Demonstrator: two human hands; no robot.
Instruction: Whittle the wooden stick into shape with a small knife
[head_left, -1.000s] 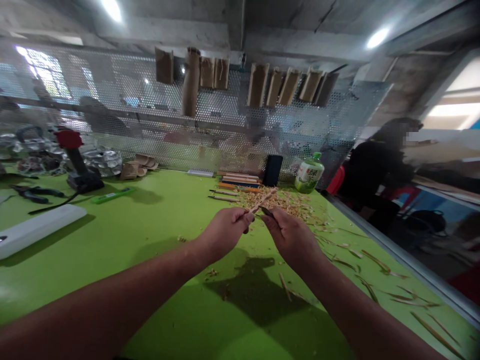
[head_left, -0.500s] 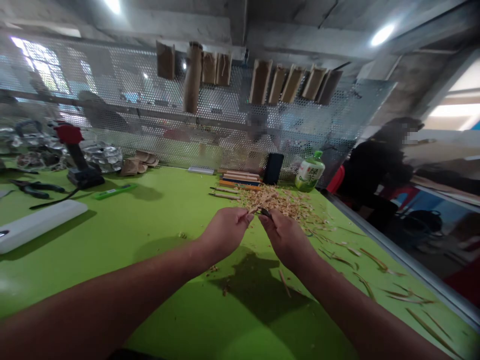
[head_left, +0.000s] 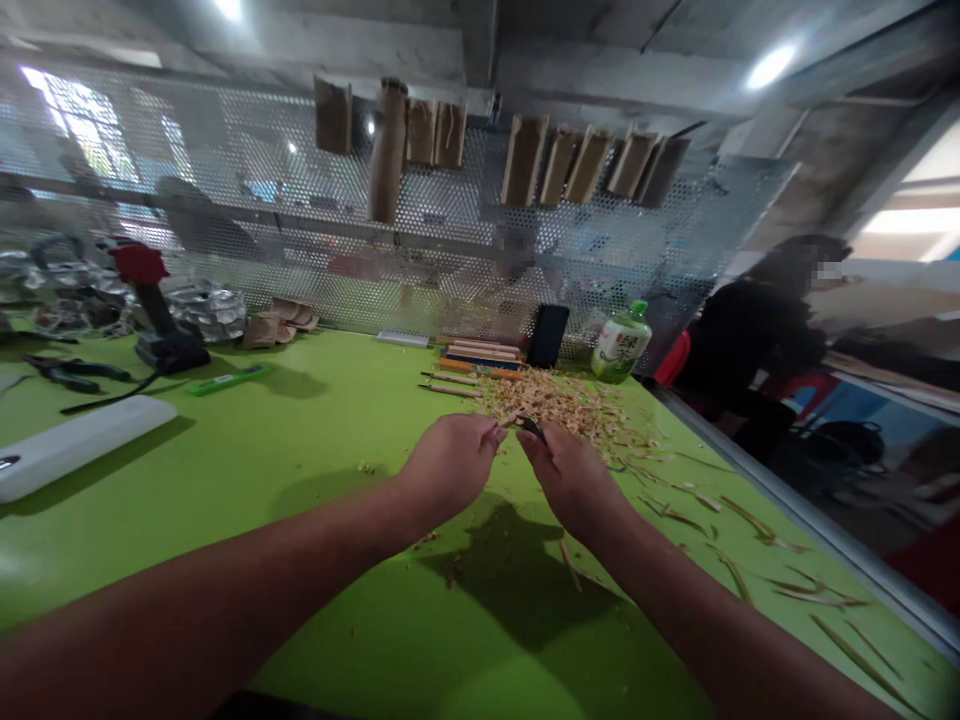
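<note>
My left hand is closed on a thin pale strip of wood or bamboo, whose end points away from me. Close beside it, my right hand grips a small dark-handled carving knife; most of its blade is hidden. Both hands are held above the green tabletop, thumbs nearly meeting. Just beyond them spreads a heap of curled wood shavings. Two slim carving tools lie to the left of the heap.
At the back stand a dark phone and a green-capped bottle. On the left are a cordless drill, pliers, a green utility knife and a long white case. Bamboo strips litter the right. A person sits beyond the table edge.
The longer curl of wood that stood up over my fingers no longer shows there. My hands keep almost the same place, and the view has shifted very slightly.
</note>
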